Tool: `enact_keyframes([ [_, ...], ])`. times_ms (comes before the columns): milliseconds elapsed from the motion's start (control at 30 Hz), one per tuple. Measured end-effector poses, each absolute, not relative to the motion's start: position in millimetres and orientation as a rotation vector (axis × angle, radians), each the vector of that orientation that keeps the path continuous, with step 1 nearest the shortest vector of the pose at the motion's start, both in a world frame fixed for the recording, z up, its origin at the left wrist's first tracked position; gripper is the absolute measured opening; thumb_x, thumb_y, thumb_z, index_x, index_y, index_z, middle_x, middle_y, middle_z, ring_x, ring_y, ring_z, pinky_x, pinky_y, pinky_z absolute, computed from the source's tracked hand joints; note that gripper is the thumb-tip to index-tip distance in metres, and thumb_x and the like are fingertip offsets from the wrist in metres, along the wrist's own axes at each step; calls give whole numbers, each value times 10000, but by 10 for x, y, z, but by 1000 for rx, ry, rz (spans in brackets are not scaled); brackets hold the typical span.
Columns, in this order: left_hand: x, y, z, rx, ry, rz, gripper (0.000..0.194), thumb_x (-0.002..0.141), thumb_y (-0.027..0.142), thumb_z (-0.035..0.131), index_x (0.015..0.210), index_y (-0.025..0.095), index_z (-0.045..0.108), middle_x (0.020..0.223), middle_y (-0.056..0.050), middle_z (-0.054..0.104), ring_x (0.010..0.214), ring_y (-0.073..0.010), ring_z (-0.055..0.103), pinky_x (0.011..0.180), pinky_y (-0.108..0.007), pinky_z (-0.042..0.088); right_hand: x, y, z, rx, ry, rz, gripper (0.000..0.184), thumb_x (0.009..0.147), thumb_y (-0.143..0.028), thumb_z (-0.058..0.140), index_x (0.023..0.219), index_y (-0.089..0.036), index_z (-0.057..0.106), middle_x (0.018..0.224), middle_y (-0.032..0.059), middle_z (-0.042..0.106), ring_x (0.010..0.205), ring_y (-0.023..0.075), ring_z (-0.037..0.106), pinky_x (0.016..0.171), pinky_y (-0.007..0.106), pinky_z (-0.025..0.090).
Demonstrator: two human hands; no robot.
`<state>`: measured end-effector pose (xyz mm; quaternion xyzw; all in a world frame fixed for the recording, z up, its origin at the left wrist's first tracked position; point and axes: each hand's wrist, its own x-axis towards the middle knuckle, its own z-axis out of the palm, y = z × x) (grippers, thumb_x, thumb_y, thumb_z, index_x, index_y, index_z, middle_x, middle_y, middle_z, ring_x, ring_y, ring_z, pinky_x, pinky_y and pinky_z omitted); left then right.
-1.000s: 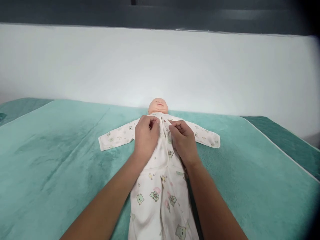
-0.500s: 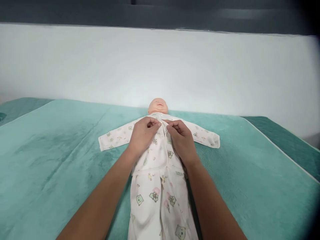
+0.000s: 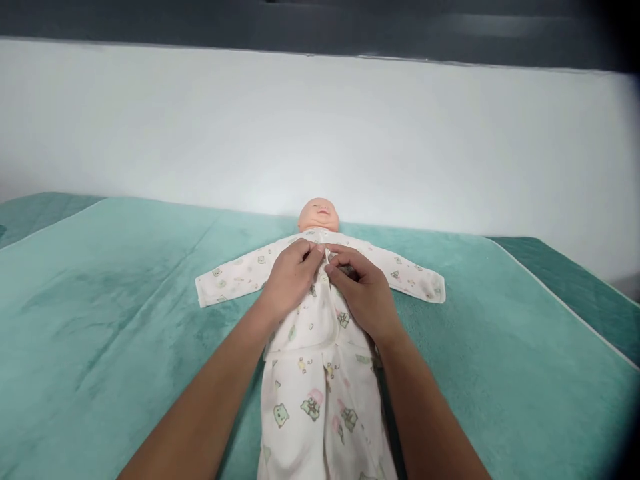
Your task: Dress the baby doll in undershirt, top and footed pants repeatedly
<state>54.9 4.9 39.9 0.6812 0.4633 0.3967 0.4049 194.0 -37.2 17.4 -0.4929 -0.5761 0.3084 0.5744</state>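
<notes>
A baby doll lies on its back, head away from me, arms spread to both sides. It wears a white printed baby jacket and matching trousers. My left hand pinches the jacket's front edge at the upper chest. Close beside it, my right hand is closed on the other side of the same front opening, thumb and fingers together on the fabric. The two hands' fingertips nearly meet. Whatever small fastener may lie between them is hidden by the fingers.
A light green plush blanket lies under the doll, over a darker green quilted cover that shows at both sides. Behind the doll's head rises a white wall with a dark band above it.
Both hands have moved slightly down the jacket front and closer together, still holding the fabric. The view has shifted a little.
</notes>
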Motion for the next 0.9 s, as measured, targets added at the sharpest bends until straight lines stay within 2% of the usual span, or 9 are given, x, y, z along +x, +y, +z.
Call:
enact_keyframes([
  [167, 588, 16, 417, 1634, 1182, 1015, 328, 859, 489, 571, 708, 198, 573, 615, 30, 512, 505, -103, 434, 470, -242, 336, 1950, -361, 145, -1115, -1423, 646, 107, 855, -256, 615, 812, -263, 714, 1245, -2, 660, 1153, 209, 589, 1002, 369, 417],
  [300, 593, 26, 394, 1642, 1184, 1039, 277, 846, 437, 587, 713, 194, 594, 630, 30, 524, 526, -102, 456, 475, -233, 347, 1958, -345, 129, -1140, -1433, 626, 85, 834, -265, 649, 793, -272, 723, 1247, 0, 644, 1189, 215, 569, 1048, 391, 388],
  [900, 533, 29, 412, 1466, 1071, 1004, 292, 838, 425, 585, 668, 205, 496, 587, 54, 370, 446, -71, 302, 413, -227, 258, 1951, -353, 123, -1224, -1418, 585, 55, 789, -300, 708, 765, -299, 757, 1235, -14, 648, 1155, 219, 538, 1032, 415, 400],
])
